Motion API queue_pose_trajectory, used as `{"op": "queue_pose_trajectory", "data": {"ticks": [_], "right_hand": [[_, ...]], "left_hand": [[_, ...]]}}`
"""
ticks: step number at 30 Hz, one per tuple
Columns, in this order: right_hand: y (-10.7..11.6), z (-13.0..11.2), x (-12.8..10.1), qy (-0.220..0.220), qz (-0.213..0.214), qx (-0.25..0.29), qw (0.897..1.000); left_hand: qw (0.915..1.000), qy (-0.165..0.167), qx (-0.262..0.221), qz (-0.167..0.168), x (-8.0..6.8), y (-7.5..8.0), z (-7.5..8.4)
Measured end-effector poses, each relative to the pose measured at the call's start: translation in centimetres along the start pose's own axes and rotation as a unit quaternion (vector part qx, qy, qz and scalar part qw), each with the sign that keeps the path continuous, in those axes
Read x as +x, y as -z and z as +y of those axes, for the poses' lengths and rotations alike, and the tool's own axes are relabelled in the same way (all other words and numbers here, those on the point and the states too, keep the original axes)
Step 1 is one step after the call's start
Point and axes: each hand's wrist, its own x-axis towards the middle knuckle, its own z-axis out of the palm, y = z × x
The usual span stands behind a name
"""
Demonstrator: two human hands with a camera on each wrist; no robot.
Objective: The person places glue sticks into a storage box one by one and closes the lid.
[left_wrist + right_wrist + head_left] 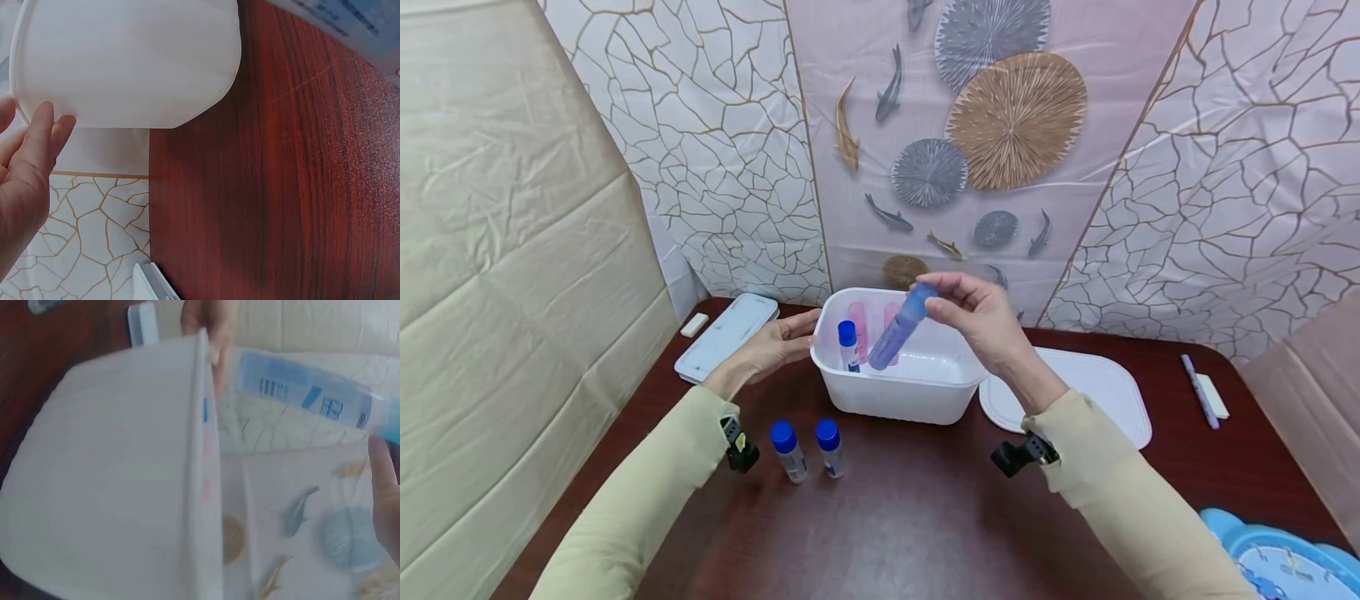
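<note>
A white plastic tub (917,392) stands on the dark wooden table (880,517). My right hand (977,317) pinches a blue-capped tube (898,327) by its cap end and holds it tilted over the tub; the right wrist view shows the same tube (300,390) blurred above the tub's rim (203,456). My left hand (778,343) rests with straight fingers against the tub's left wall, its fingertips (44,122) touching the tub (131,56). Inside the tub stand one blue-capped tube (848,345) and two pink tubes (859,329).
Two more blue-capped tubes (787,450) (830,447) stand on the table in front of the tub. A white lid (1097,385) lies to its right, a flat white case (727,337) to its left. A pen (1198,390) lies far right, a blue object (1285,558) at the bottom right corner.
</note>
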Motion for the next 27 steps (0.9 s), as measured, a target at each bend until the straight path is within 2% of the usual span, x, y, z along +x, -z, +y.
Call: {"op": "queue_pose_trajectory", "data": {"ticks": [3,9,16,21,27], "right_hand": [[0.4,1.2,0.8,-0.006,0.019,0.001,1.000],[0.6,4.3,2.0,-0.067,0.030,-0.047,0.996],[0.0,7.2,2.9,-0.127,0.003,-0.132,0.983],[-0.5,8.4,3.3,-0.154,-0.016,-0.153,0.976],[-0.7,9.2,3.5,-0.191,-0.036,-0.195,0.961]], "left_hand": [[1.0000,0.000,-0.002,0.000,0.0,0.0,0.0],[1.0000,-0.003,-0.007,-0.003,0.0,0.0,-0.1],[1.0000,-0.004,-0.005,0.001,0.0,0.0,-0.2],[1.0000,-0.003,-0.004,0.004,0.0,0.1,-0.2],[1.0000,-0.002,-0.005,0.004,0.0,0.0,-0.1]]}}
